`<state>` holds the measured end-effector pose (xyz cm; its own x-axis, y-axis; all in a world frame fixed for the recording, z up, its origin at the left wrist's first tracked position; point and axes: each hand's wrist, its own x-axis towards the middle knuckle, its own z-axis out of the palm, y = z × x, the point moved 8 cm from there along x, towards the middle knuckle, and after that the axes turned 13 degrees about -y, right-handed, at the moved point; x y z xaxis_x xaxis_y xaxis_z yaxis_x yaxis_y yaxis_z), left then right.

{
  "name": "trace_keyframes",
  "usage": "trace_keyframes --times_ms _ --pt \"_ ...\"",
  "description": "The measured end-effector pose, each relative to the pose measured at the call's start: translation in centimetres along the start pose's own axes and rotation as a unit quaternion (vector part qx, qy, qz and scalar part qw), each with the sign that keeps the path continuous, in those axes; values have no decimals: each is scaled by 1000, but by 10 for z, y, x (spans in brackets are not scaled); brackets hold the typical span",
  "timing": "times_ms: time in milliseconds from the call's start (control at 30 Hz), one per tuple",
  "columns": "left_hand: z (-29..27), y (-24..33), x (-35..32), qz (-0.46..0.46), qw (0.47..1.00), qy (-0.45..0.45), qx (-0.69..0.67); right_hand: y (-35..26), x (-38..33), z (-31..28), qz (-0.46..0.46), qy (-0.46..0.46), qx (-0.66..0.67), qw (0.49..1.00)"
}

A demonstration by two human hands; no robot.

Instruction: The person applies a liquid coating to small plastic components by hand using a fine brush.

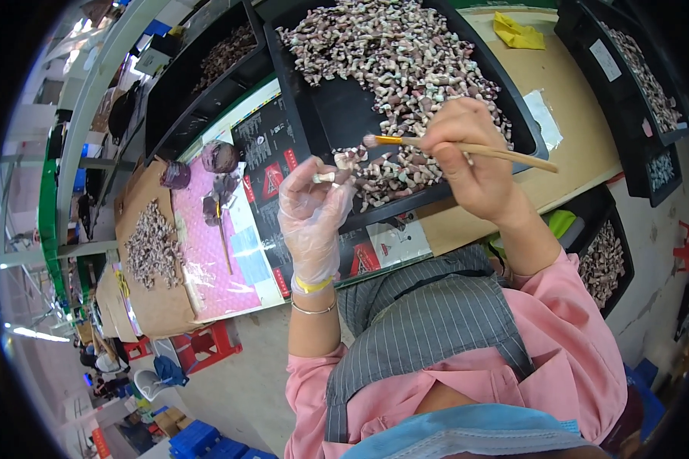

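The black tray [325, 115] in front of me fills most of the worktop [566, 76] ahead. Its near rim runs just beyond my hands, and its near left part is bare. Further black trays close in on both sides: one far left [207, 84], one far right [635, 84], and another low on my right [605, 260] beside my pink sleeve. Free room for moving is limited to the strip between the near tray rim and the worktop edge.

My left hand [312, 210], in a thin clear glove, is raised over the near rim. Its fingers are pinched together on one small piece [325, 177], which they hold up by the fingertips.

My right hand [471, 157] is bare and closed around a wooden-handled brush [467, 148]. The brush has an orange ferrule, and its bristles point left, close to the held piece. I cannot tell whether they touch it.

The tray holds a dense heap of small purple-and-white pieces [398, 53], thickest at the far side. To the left lie a pink mat [210, 264], a second brush [223, 237] and a loose pile of pieces on brown card [151, 245]. A yellow cloth [517, 32] lies far right. The floor near me is grey concrete.
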<state>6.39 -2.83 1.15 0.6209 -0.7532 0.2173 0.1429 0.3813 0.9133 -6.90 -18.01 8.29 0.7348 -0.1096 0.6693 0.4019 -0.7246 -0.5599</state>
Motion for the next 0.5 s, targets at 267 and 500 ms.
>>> trace_keyframes --times_ms 267,500 --pt "-3 2 -3 20 999 -20 33 5 -2 1 8 -5 -4 1000" --pt "7 16 -10 122 962 -38 240 8 -5 3 19 20 200 979"
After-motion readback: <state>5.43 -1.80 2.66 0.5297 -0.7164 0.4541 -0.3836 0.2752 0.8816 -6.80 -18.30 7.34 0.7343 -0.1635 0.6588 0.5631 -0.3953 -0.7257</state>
